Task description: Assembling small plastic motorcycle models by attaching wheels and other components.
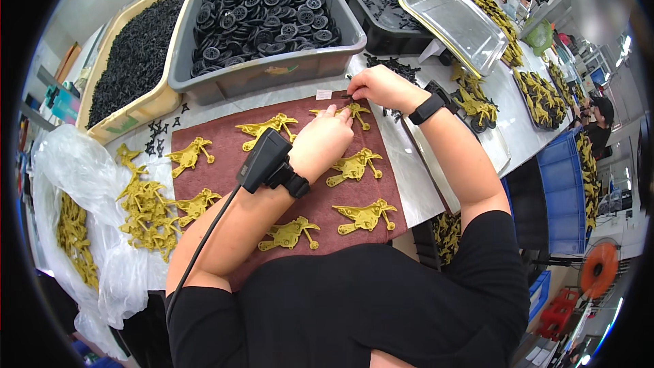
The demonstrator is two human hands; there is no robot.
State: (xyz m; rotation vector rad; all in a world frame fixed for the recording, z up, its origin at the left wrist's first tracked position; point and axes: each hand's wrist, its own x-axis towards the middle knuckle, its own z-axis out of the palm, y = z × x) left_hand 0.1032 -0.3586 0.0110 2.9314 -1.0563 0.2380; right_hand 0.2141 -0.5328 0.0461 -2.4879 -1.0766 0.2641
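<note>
My left hand [321, 142] reaches to the far edge of a maroon cloth [225, 119], its fingertips holding a yellow plastic part [361, 114] there. Right beside it, my right hand [385, 88] pinches a small black piece [350, 98] at the top of that same part. The fingers hide most of this piece. More yellow parts of the same kind lie spaced out on the cloth, such as one yellow part [366, 217] near my body and another yellow part [355, 166] just below my left hand.
Beyond the cloth stand a grey bin [272, 71] of black wheels and a cream bin [129, 112] of small black pieces. A pile of yellow parts [146, 218] lies left, by a clear plastic bag [82, 163]. At right are a clear lid [456, 24] and blue crates [562, 191].
</note>
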